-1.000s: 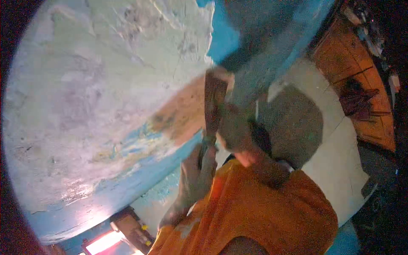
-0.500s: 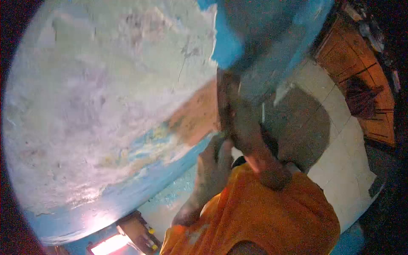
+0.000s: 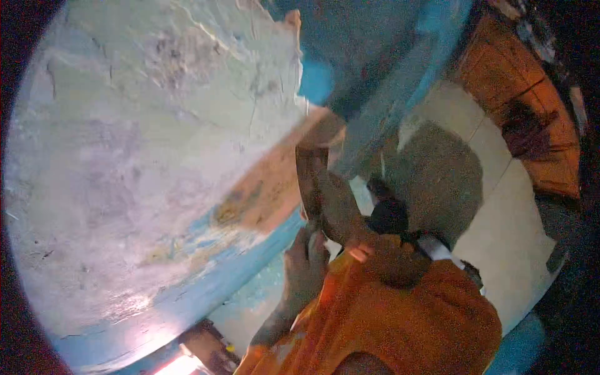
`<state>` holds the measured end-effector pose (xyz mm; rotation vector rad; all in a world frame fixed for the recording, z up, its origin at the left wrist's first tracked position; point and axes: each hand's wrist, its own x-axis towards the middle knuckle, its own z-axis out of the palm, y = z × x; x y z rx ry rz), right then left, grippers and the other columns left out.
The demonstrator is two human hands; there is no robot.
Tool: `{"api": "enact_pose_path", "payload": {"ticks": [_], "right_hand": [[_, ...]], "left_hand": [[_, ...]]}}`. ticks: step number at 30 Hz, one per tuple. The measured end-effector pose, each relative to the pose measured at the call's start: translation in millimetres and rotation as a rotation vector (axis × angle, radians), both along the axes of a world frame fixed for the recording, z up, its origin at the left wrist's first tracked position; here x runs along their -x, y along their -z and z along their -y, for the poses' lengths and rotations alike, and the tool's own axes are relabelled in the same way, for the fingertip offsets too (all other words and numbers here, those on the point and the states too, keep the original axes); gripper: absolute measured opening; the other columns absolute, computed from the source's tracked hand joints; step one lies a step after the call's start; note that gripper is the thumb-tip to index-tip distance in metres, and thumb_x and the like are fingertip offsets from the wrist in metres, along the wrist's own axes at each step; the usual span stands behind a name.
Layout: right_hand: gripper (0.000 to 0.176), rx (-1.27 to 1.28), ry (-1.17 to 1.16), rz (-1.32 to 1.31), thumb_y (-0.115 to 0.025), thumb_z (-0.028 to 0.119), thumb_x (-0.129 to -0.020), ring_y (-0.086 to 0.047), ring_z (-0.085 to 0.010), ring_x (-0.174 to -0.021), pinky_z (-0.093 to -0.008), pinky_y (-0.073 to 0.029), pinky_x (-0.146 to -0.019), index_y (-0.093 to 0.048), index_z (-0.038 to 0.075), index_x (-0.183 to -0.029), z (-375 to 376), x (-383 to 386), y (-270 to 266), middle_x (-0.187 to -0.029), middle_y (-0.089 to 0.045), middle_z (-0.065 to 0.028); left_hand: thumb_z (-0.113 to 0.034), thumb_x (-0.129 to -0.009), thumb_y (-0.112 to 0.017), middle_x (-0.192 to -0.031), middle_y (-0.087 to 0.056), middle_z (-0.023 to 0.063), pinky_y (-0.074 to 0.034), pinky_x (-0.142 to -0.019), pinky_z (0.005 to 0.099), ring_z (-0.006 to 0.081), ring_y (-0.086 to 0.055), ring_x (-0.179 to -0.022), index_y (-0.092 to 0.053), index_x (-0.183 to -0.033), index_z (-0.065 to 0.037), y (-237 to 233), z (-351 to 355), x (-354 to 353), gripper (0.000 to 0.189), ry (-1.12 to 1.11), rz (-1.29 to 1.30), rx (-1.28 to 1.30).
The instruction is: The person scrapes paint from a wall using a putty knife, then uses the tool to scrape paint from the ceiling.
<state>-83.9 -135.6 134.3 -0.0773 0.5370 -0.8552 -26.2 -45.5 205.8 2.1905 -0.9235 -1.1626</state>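
Left hand (image 3: pixel 304 265): closed around wooden float (image 3: pixel 312 172) at its lower end. Right hand (image 3: pixel 350 228): on float, grip unclear. Float against plastered wall (image 3: pixel 156 156).

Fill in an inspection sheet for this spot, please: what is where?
Surface: patchy grey-green plastered wall, with a blue painted band beside it.
Job's things: long brown flat tool, held at the wall's edge.
Clutter: nothing seen.
Hands: left hand closed round the tool's lower end; plaster-coated right hand on it higher up, grip blurred.
Cables: nothing seen.
Surroundings: pale tiled floor; orange wooden door; orange sleeve.
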Motion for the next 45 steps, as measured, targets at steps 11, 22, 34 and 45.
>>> {"api": "enact_pose_path", "payload": {"ticks": [11,22,34,45], "right_hand": [[0.034,-0.141,0.094,-0.345,-0.036,0.035,-0.092,-0.048,-0.0102,-0.054,-0.0238,-0.04,-0.047,-0.053,0.007,-0.083,63.1,26.5,-50.0,-0.066,-0.051,0.0002],[0.024,1.015,-0.041,-1.384,-0.042,0.025,-0.089,-0.055,-0.02,-0.071,-0.0314,-0.045,-0.063,-0.05,0.002,-0.087,71.6,68.0,-80.3,-0.069,-0.053,-0.0052],[0.022,0.69,-0.207,-0.558,-0.048,0.019,-0.086,-0.052,-0.0128,-0.079,-0.0269,-0.044,-0.066,-0.051,0.003,-0.101,-21.7,30.9,-13.5,-0.089,-0.055,-0.0086],[0.029,0.247,-0.464,-0.398,-0.039,0.03,-0.09,-0.041,-0.0142,-0.033,-0.0314,-0.036,-0.033,-0.05,0.003,-0.093,-44.0,55.3,9.7,-0.061,-0.051,-0.0055]], "left_hand": [[-0.033,-0.089,-0.038,-0.056,-0.048,0.0036,-0.037,-0.042,0.0284,0.0119,-0.046,-0.046,-0.051,-0.091,-0.003,-2.2,57.6,25.5,0.032,0.356,0.365,0.381],[-0.028,-0.086,-0.049,-0.057,-0.051,0.0055,-0.039,-0.048,0.0287,0.0106,-0.046,-0.05,-0.056,-0.082,0.001,-2.1,91.5,25.0,0.031,0.452,0.263,0.442],[-0.024,-0.089,-0.043,-0.074,-0.055,0.0151,-0.042,-0.06,0.0361,0.0209,-0.053,-0.065,-0.049,-0.095,0.002,96.4,-23.3,-28.5,0.027,0.062,0.164,0.249],[-0.039,-0.088,-0.042,-0.095,-0.058,0.0113,-0.045,-0.076,0.0308,0.02,-0.055,-0.089,-0.045,-0.113,0.0,90.6,31.2,-3.2,0.046,0.158,-0.395,0.223]]}}
